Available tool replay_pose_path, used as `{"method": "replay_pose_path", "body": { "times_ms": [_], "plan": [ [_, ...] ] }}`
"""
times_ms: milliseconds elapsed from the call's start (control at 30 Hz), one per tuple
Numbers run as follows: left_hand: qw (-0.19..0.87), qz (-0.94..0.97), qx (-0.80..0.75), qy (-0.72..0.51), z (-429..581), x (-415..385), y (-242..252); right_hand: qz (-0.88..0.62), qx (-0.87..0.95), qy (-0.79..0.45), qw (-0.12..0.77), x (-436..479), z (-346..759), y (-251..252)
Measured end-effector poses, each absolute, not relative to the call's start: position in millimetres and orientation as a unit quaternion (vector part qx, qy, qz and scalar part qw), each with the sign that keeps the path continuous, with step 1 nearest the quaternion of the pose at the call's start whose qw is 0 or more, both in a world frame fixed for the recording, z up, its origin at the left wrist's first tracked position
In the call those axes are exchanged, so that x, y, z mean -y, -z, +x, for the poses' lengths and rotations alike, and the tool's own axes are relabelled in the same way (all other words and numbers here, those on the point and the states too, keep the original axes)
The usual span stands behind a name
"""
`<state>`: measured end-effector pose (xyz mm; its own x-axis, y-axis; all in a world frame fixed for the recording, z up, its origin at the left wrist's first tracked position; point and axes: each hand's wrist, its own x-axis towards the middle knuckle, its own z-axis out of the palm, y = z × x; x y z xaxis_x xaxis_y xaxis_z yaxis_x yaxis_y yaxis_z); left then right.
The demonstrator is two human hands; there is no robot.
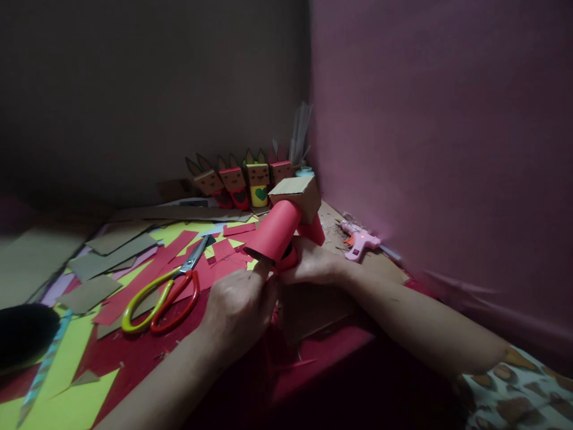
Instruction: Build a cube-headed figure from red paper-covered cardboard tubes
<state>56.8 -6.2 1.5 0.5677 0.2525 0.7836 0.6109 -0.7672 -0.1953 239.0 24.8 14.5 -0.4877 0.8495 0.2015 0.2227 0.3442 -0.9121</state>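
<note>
A red paper tube [274, 232] with a brown cardboard box [301, 194] at its upper end is tilted above the table. My left hand [242, 301] grips the tube's lower open end, with a finger at or inside the opening. On the right, my right hand [313, 263] has its fingers curled round another red piece [289, 257] just behind and below the tube. Part of that piece is hidden by the tube and my fingers. Another red part [312, 230] shows under the box.
Scissors [185, 272] with yellow and red handles lie left among paper and cardboard scraps. Box-headed paper figures [258, 179] stand at the back. A pink glue gun [359, 239] lies right, near the wall. A striped pencil [45, 370] is at the lower left.
</note>
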Motion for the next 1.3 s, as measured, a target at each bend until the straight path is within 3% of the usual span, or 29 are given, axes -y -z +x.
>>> {"method": "replay_pose_path", "body": {
  "times_ms": [367,767,967,1100,1300],
  "plan": [
    [0.234,-0.854,0.264,0.383,58,7,-1,-0.302,0.744,-0.474,0.360,-26,239,-14],
    [0.173,-0.857,0.278,0.397,57,7,3,-0.349,0.741,-0.442,0.365,-24,237,-16],
    [0.078,-0.846,0.313,0.425,53,8,5,-0.363,0.715,-0.448,0.396,-30,233,-13],
    [0.039,-0.779,0.342,0.524,50,8,2,-0.406,0.692,-0.439,0.405,-32,233,-10],
    [-0.254,-0.646,0.434,0.574,57,-5,-30,-0.395,0.714,-0.413,0.404,-28,226,-12]
  ]
}}
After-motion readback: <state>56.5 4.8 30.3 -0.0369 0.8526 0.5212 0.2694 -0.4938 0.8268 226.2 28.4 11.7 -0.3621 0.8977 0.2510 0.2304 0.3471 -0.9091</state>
